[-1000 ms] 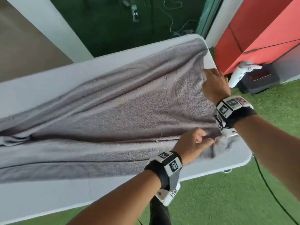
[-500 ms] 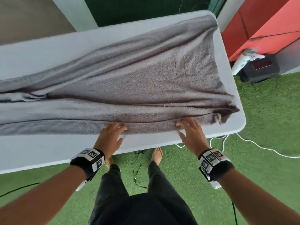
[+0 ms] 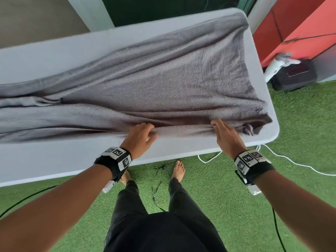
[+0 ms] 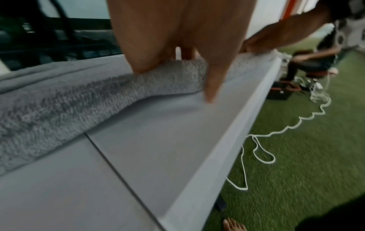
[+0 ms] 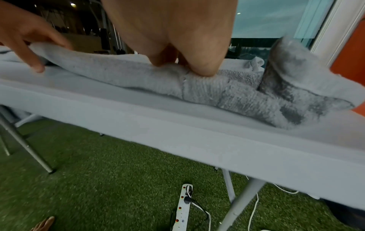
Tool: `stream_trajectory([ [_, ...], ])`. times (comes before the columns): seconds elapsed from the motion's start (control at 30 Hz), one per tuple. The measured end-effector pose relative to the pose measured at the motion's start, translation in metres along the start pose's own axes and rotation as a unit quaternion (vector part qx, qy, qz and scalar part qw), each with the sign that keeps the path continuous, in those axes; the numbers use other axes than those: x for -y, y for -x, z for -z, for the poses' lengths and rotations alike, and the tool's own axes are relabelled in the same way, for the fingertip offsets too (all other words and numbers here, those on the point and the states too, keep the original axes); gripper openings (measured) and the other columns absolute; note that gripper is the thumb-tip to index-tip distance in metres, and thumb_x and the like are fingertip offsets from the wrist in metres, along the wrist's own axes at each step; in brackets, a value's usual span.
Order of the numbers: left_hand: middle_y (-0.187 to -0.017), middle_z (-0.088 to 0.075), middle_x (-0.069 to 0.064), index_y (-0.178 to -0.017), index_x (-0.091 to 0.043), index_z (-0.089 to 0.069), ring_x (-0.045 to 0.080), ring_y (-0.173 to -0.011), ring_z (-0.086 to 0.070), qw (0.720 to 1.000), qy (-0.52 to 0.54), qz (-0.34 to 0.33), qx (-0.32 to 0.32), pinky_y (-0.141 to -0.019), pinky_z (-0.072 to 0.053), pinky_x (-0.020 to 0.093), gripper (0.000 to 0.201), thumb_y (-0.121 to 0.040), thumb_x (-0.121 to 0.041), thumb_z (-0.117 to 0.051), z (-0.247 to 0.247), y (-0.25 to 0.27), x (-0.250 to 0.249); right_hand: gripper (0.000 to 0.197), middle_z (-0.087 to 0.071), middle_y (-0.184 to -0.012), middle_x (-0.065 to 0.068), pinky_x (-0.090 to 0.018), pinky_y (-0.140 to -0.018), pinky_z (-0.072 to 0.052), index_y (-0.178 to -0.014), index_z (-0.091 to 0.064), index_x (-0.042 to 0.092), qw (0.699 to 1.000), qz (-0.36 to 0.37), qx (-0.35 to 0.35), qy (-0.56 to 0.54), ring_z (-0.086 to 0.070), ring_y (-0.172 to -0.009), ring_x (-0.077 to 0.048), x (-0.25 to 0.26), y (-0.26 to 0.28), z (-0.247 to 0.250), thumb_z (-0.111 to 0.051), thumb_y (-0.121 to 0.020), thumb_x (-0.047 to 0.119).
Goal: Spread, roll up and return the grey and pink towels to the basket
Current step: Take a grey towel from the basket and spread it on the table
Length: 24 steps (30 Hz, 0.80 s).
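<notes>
**Both grips pinch the near hem of the grey towel, rolling barely begun**

We have both hands on the near long edge of the grey towel (image 3: 163, 84). Our left hand (image 3: 140, 138) curls its fingers over the hem and pinches a raised fold of cloth, with one finger pointing down onto the bare worktop (image 3: 54, 51) just in front of it. Our right hand (image 3: 226, 136) does the same further to the right, thumb and fingers bunching the hem, near the crumpled corner at the worktop's right end.

The largest thing to weigh is the towel itself: it lies lengthwise along the worktop, running out of view to the left. It is only roughly spread. Long creases run through it, a fold sits at its left part, and the near right corner is rumpled and turned over on itself. So we judge the spreading of this towel as mostly done but untidy.

The rolling is at its very start: only the near hem between our hands is lifted into a small ridge, and no full turn of cloth shows yet.

Left, as far as we can tell: roll the grey towel up, carry it to the basket, then do all of it with the pink towel. Neither the pink towel nor the basket shows in any view.
</notes>
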<state>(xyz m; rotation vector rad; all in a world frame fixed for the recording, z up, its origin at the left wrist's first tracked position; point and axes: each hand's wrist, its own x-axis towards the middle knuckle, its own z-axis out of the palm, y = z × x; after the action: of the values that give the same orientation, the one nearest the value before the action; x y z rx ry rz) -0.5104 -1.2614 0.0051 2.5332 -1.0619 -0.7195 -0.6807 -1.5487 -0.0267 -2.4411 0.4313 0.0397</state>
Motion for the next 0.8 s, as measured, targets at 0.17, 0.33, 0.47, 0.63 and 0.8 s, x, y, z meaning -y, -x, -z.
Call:
stream_trajectory([
  [0.17, -0.097, -0.057, 0.007, -0.106, -0.007, -0.062, 0.026, -0.095, -0.053, 0.996, -0.06, -0.003, 0.072, -0.082, -0.047, 0.04, 0.021, -0.085, -0.009, -0.061, -0.004, 0.012, 0.006, 0.057, -0.054, -0.117, -0.005, -0.031, -0.075, -0.056, -0.125, -0.054, 0.009, 0.994, 0.018, 0.104, 0.035, -0.058, -0.086, -0.013, -0.009, 0.015, 0.004, -0.048, -0.095, 0.057],
  [0.33, -0.064, -0.04, -0.007, -0.068, -0.023, -0.036, 0.018, -0.067, -0.043, 0.998, -0.04, -0.037, 0.019, -0.056, -0.035, 0.031, 0.034, -0.081, -0.008, -0.064, 0.0, 0.022, -0.004, 0.05, -0.056, -0.13, -0.008, -0.05, -0.094, -0.05, -0.123, -0.063, 0.016, 0.988, 0.037, 0.081, 0.125, -0.054, -0.113, -0.021, -0.01, 0.032, 0.004, -0.069, -0.083, 0.043],
  [0.47, -0.068, -0.054, -0.005, -0.075, -0.014, -0.058, 0.014, -0.064, -0.05, 1.0, -0.017, -0.024, -0.004, -0.059, -0.043, 0.027, 0.014, -0.081, -0.012, -0.07, -0.002, 0.034, -0.021, 0.063, -0.055, -0.13, -0.008, -0.05, -0.097, -0.043, -0.124, -0.062, 0.02, 0.985, 0.055, 0.092, 0.137, -0.052, -0.115, -0.023, 0.005, 0.043, -0.013, -0.065, -0.076, 0.06],
  [0.63, -0.086, -0.063, -0.004, -0.1, -0.013, -0.064, 0.009, -0.07, -0.055, 1.0, 0.008, -0.015, 0.012, -0.069, -0.046, 0.022, 0.014, -0.087, -0.017, -0.066, -0.012, 0.046, -0.034, 0.026, -0.065, -0.108, -0.006, -0.051, -0.096, -0.047, -0.099, -0.068, 0.014, 0.985, 0.062, 0.073, 0.142, -0.061, -0.102, -0.024, 0.029, 0.047, -0.033, -0.075, -0.08, 0.029],
  [0.8, -0.078, -0.056, -0.01, -0.101, -0.019, -0.057, 0.003, -0.06, -0.048, 0.994, -0.041, -0.018, 0.103, -0.057, -0.035, 0.015, 0.019, -0.09, -0.034, -0.062, -0.012, 0.06, -0.026, 0.006, -0.06, -0.068, 0.013, -0.043, -0.09, -0.051, -0.086, -0.061, 0.019, 0.989, 0.027, 0.096, 0.106, -0.058, -0.059, -0.009, 0.017, 0.052, -0.019, -0.067, -0.088, 0.02],
])
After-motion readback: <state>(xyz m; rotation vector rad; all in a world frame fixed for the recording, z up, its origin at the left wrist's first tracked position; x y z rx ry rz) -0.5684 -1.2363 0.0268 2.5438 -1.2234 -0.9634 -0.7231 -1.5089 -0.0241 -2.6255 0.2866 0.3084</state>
